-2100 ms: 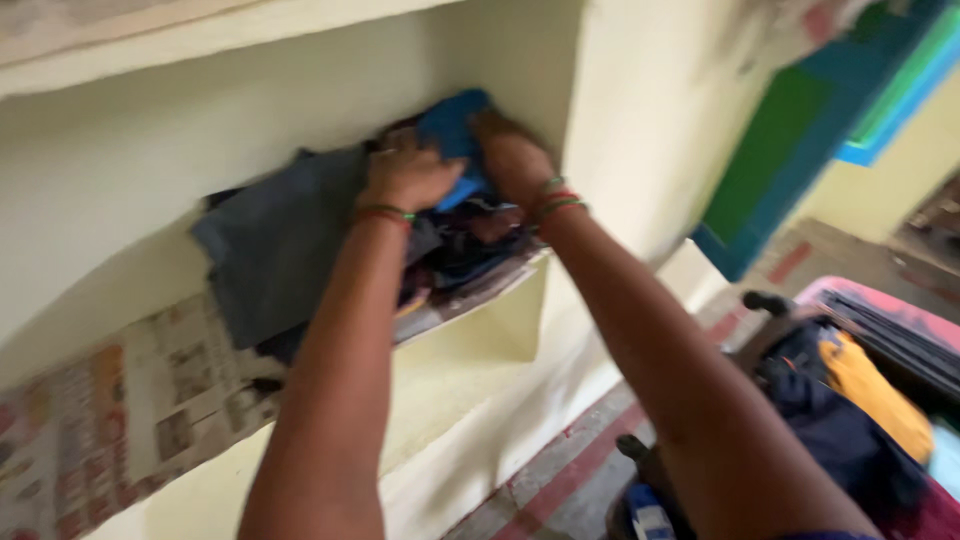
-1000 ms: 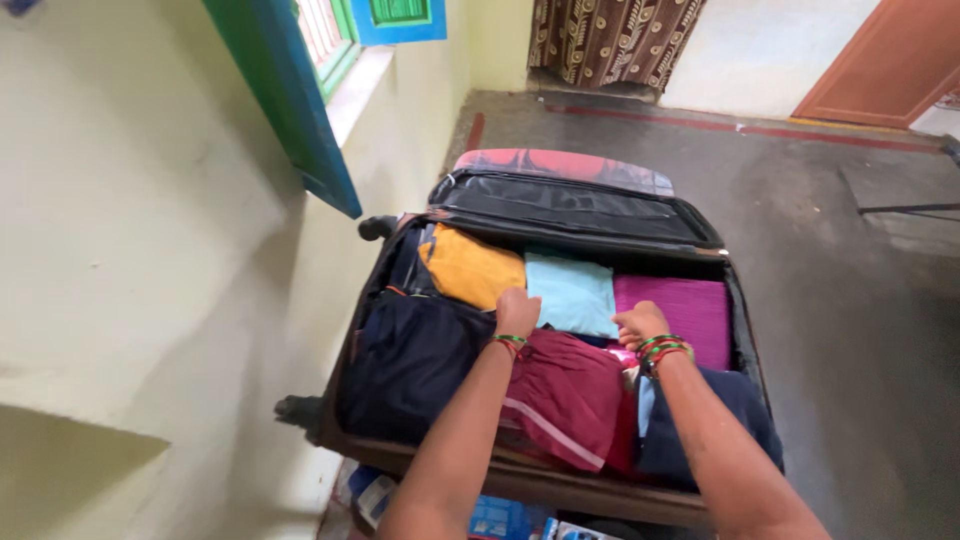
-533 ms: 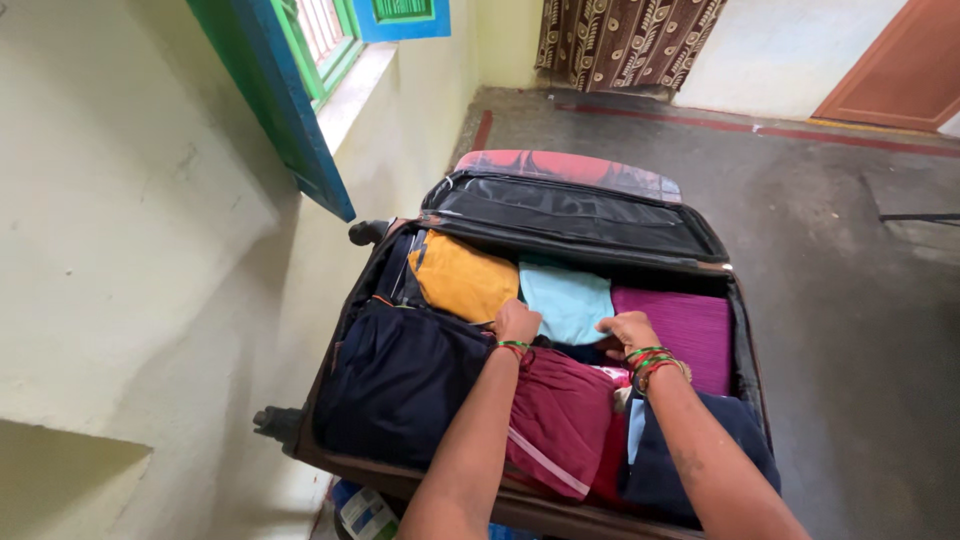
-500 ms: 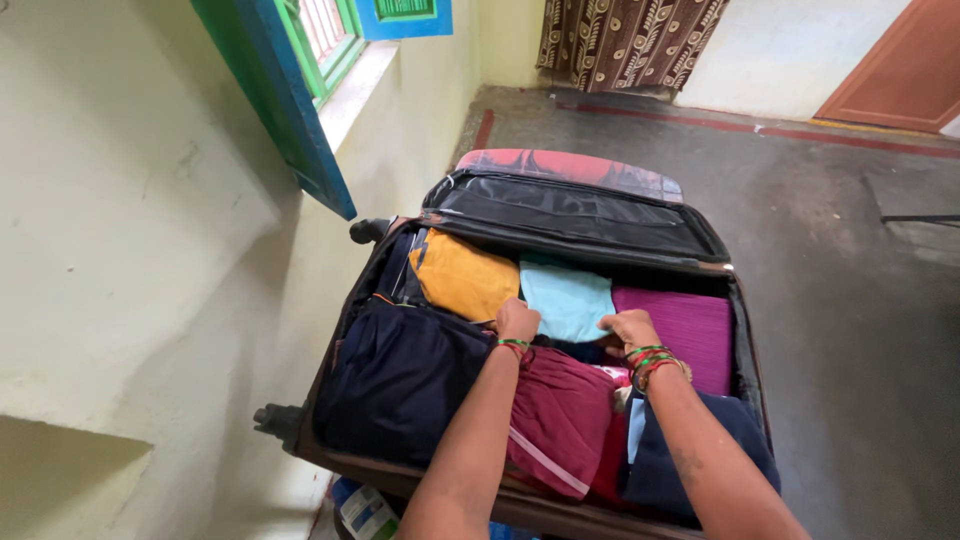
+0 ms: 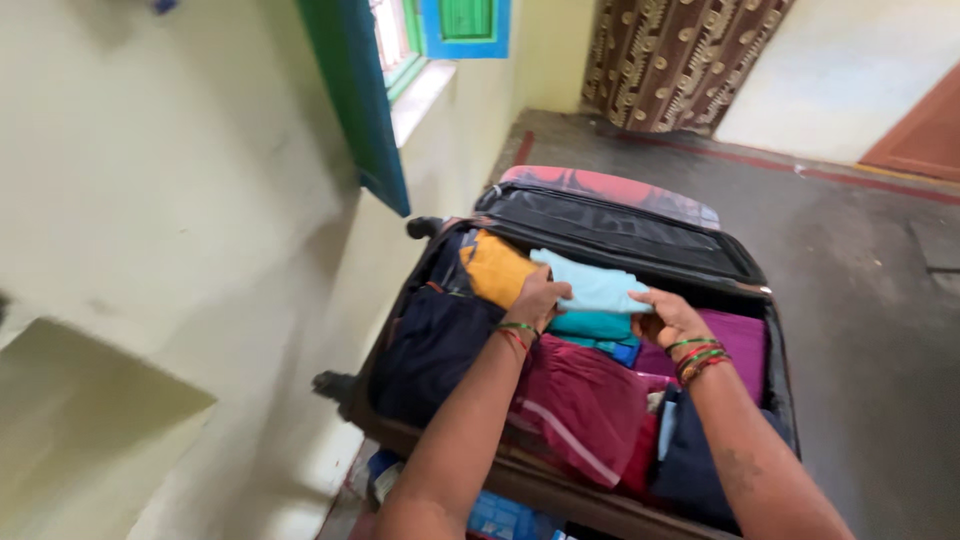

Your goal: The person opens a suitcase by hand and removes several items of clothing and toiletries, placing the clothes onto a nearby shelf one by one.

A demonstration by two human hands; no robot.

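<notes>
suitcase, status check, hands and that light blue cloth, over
Left hand and right hand gripping the light blue folded cloth, raised above teal clothes. Suitcase open, packed full. Nothing in the way.

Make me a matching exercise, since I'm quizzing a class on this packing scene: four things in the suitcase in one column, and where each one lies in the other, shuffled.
Things:
1. light blue garment
2. mustard garment
3. maroon garment
4. purple garment

Places:
A. far left corner of the suitcase
B. near the front edge, between the two forearms
C. lifted between the left hand and right hand
D. right side, beyond the right wrist

Pairs: 1-C, 2-A, 3-B, 4-D
</notes>
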